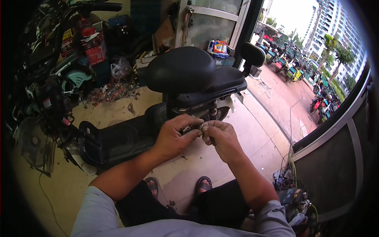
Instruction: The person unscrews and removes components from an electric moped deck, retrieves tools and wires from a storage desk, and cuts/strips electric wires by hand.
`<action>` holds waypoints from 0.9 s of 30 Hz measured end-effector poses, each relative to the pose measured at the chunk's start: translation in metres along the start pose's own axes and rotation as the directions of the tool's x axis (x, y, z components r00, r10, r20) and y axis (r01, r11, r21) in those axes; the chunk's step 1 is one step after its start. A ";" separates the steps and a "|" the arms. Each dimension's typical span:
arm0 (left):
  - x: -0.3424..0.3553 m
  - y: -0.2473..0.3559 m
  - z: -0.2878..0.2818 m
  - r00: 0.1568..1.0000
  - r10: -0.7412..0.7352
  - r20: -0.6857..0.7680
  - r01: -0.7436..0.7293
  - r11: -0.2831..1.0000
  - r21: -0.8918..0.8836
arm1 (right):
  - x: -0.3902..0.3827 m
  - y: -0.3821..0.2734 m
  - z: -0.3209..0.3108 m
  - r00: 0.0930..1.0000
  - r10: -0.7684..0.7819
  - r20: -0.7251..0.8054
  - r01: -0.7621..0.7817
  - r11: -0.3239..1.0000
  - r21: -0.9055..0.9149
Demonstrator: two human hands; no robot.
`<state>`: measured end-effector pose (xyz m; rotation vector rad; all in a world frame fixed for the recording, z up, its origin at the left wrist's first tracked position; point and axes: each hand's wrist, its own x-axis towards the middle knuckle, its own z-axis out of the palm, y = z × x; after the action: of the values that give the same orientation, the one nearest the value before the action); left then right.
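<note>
Both hands pinched shut on one small metal part [200, 127]: left hand [173, 136] grips one end, right hand [222, 136] the other, held above the scooter footboard [118, 140]. Keep the pinch tight, elbows in; a dropped piece would be lost in floor debris [114, 91].

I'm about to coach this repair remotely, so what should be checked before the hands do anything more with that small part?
1. Left hand pinches the small metal part: ok.
2. Right hand also grips it: ok.
3. Part's kind and condition: cannot tell, too small.
4. Black scooter stands upright, clear of the hands: ok.
5. Floor below bare enough to find a dropped piece: ok.
6. Feet in open sandals: not ok.
</note>
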<state>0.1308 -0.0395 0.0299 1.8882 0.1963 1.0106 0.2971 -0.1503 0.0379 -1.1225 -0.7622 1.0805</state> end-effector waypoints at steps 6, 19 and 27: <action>-0.001 -0.003 0.001 1.000 -0.003 0.006 0.003 1.000 0.011 | -0.003 -0.005 0.006 0.998 -0.065 -0.006 0.063 0.985 -0.161; -0.003 -0.005 -0.001 0.999 0.046 0.005 -0.046 0.996 0.076 | -0.004 -0.002 0.007 0.997 -0.075 -0.009 0.071 0.966 -0.247; -0.004 -0.006 0.007 0.998 0.042 -0.043 -0.034 0.985 0.172 | -0.001 0.004 0.004 0.995 -0.085 -0.046 0.067 0.950 -0.305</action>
<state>0.1346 -0.0426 0.0210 2.0310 0.2832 1.0941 0.2920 -0.1492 0.0356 -1.3662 -0.9391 0.8800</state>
